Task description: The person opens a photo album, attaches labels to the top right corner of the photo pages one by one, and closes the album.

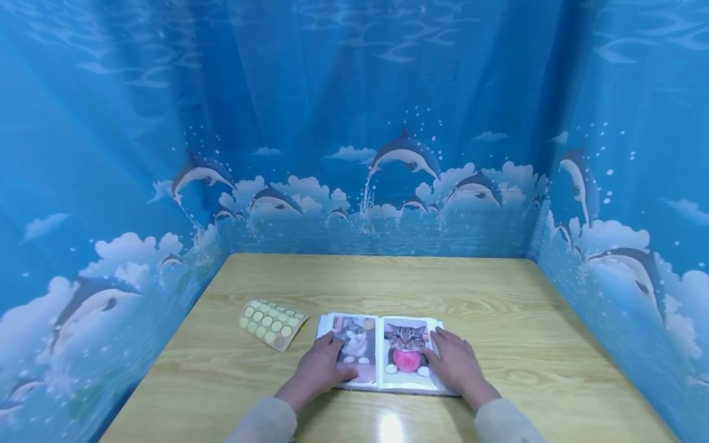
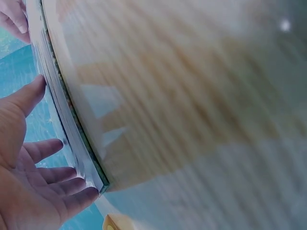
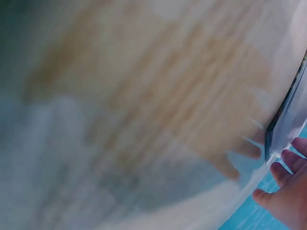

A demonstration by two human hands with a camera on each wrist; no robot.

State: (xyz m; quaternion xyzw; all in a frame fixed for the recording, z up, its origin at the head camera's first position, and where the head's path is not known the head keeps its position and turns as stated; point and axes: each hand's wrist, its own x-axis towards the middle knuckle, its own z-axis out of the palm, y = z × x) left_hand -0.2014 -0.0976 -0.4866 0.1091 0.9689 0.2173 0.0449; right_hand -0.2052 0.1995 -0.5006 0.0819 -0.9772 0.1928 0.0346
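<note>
This looks like a small curtained-off booth set up for recording rather than a lived-in room: a plain light wooden desk (image 1: 498,295) is boxed in on three sides by a blue curtain (image 1: 354,123) printed with leaping dolphins, clouds and sea spray. A cat photo album (image 1: 382,351) and a sticker sheet (image 1: 272,323) on the desk suggest a hobby or craft corner

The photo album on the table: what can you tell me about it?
The album lies open and flat near the front edge of the wooden table. Its glossy sleeves show two cat pictures, one per page; the right cat holds something pink. The left hand rests flat on the left page, the right hand on the right page.
</note>
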